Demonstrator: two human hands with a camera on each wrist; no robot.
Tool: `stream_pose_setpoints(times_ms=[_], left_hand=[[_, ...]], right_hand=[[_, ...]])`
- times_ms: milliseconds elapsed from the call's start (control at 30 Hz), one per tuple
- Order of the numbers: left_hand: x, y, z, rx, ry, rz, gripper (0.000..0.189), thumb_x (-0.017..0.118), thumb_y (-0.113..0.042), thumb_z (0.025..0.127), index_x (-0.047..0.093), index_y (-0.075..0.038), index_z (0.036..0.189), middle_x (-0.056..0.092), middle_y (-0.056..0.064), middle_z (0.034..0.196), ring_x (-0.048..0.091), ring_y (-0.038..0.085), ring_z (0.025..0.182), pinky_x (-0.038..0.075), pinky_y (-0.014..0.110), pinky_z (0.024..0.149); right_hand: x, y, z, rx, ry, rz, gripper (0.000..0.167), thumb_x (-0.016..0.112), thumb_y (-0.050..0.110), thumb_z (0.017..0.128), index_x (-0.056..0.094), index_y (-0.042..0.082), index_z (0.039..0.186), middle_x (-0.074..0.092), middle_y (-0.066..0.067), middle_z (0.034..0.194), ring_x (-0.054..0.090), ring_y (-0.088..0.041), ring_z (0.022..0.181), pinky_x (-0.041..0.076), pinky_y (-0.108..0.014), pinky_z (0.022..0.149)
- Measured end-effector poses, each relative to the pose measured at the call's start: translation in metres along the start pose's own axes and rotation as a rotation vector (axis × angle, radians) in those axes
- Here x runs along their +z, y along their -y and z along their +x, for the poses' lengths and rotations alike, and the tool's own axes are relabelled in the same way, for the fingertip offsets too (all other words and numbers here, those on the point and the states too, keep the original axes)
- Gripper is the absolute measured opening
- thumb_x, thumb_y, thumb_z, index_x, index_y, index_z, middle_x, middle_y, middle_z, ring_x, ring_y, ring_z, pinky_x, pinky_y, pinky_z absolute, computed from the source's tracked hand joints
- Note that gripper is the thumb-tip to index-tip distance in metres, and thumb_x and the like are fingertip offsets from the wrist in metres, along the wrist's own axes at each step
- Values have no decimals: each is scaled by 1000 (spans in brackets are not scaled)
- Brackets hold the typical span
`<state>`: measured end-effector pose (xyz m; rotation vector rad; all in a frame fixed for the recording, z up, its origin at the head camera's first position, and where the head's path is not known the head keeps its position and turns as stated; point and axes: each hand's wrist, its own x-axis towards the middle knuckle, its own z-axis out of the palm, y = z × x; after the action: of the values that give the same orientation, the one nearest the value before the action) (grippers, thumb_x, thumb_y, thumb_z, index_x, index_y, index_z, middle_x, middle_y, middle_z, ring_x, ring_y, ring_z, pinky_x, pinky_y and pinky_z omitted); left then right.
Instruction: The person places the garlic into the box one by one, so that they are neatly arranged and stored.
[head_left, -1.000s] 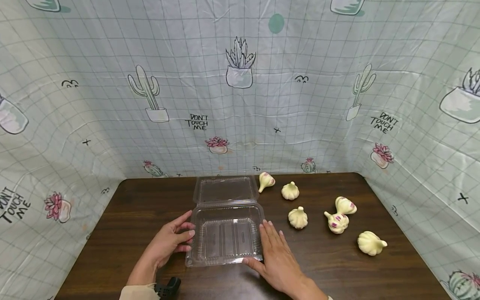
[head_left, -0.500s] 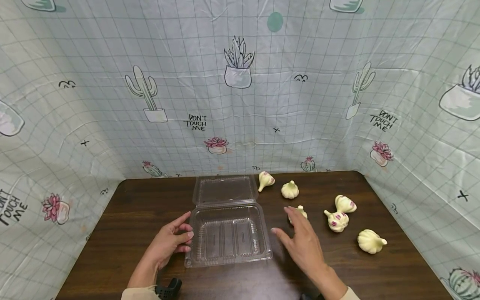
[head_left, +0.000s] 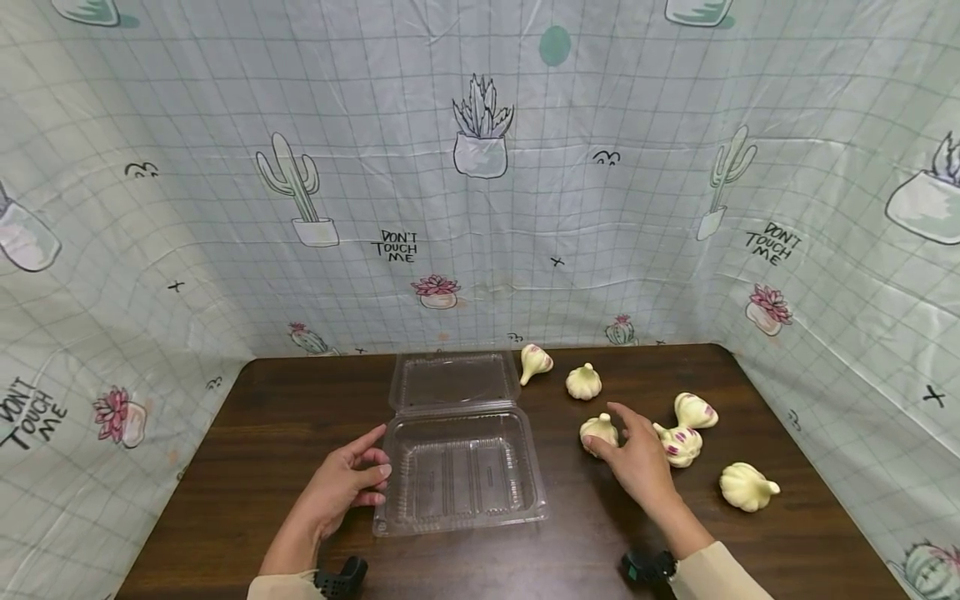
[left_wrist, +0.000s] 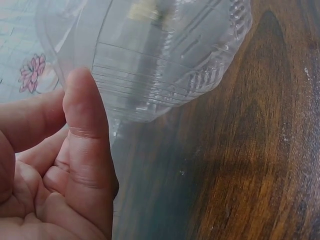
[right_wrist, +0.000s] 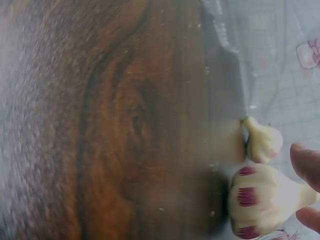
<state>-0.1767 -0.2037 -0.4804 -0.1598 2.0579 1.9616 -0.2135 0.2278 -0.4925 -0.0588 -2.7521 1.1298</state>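
A clear plastic clamshell container (head_left: 465, 521) lies unfolded on the brown wooden table, its lid (head_left: 456, 382) towards the back. My left hand (head_left: 348, 477) is at the container's left rim, fingers relaxed and thumb tip touching or very near the edge, as the left wrist view also shows. Over a cream garlic bulb (head_left: 594, 428) right of the container, my right hand (head_left: 641, 458) has thumb and index finger spread on either side. In the right wrist view two fingertips (right_wrist: 306, 161) stand apart near the stem of a purple-marked garlic bulb (right_wrist: 262, 202).
Behind that bulb lie two more, a pale garlic bulb (head_left: 583, 382) and a pink-tinged garlic bulb (head_left: 536, 362) beside the lid. To the right are two purple-marked bulbs, the nearer (head_left: 684, 450) partly behind my hand, and a plain garlic bulb (head_left: 747, 487). A patterned curtain (head_left: 480, 250) surrounds the table.
My right hand has left the container's right edge and moved rightward to the nearby garlic bulb. The left hand stays at the left rim.
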Motion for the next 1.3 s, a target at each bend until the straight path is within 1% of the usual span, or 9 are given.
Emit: stream_pose_setpoints(times_ms=[200, 433, 533, 600, 667, 733, 900, 1067, 1300], left_hand=[[0, 2, 0, 0, 14, 2, 71, 63, 2, 103, 32, -7, 166, 50, 10, 120, 58, 20, 89, 62, 24, 65], [-1, 3, -1, 2, 16, -6, 71, 63, 1, 103, 32, -7, 166, 50, 9, 119, 58, 19, 89, 61, 24, 65], [-1, 4, -1, 7, 22, -7, 72, 64, 1, 103, 31, -7, 166, 50, 9, 119, 58, 19, 89, 62, 24, 66], [-1, 4, -1, 10, 27, -7, 72, 64, 1, 103, 31, -7, 166, 50, 10, 119, 58, 19, 89, 62, 24, 66], [0, 4, -1, 13, 31, -6, 72, 64, 0, 103, 30, -7, 167, 50, 10, 120, 58, 19, 89, 62, 24, 66], [0, 4, -1, 16, 32, -6, 72, 64, 0, 103, 30, -7, 167, 50, 10, 120, 58, 19, 89, 62, 24, 66], [1, 4, -2, 23, 22, -5, 72, 64, 1, 102, 32, -6, 166, 50, 11, 120, 58, 19, 89, 62, 24, 66], [3, 2, -3, 16, -1, -12, 71, 64, 3, 102, 33, -5, 165, 51, 11, 119, 58, 19, 87, 61, 23, 65], [4, 1, -2, 0, -30, -8, 70, 64, 3, 102, 36, -8, 165, 53, 12, 119, 58, 20, 86, 61, 25, 63]], right_hand=[[6, -4, 3, 29, 19, -5, 68, 82, 29, 93, 55, 4, 150, 57, -33, 142, 65, -48, 119, 52, -61, 97], [13, -3, 8, 56, 36, -42, 63, 78, 34, 95, 59, 1, 145, 63, -29, 141, 63, -50, 121, 52, -61, 95], [14, -2, 9, 57, 24, -45, 61, 78, 34, 94, 61, 3, 144, 64, -28, 139, 64, -51, 119, 52, -61, 92], [15, -1, 10, 47, 5, -35, 58, 79, 32, 94, 63, 6, 143, 65, -27, 139, 64, -50, 120, 52, -61, 93], [15, 2, 10, 24, -22, -17, 56, 81, 28, 93, 64, 7, 141, 66, -26, 138, 64, -50, 120, 52, -61, 94], [14, 5, 10, -5, -53, 3, 52, 82, 23, 91, 66, 7, 138, 66, -25, 138, 63, -48, 124, 51, -61, 98], [16, 14, 10, -95, -121, 36, 47, 85, 13, 87, 70, 6, 131, 63, -24, 139, 59, -44, 130, 49, -59, 104], [17, 27, 11, -155, -149, 36, 46, 87, 11, 84, 71, 7, 127, 65, -20, 135, 63, -42, 124, 52, -59, 96], [22, 55, 13, -258, -136, 66, 46, 87, 8, 82, 72, 7, 125, 67, -19, 132, 66, -39, 116, 54, -54, 91]])
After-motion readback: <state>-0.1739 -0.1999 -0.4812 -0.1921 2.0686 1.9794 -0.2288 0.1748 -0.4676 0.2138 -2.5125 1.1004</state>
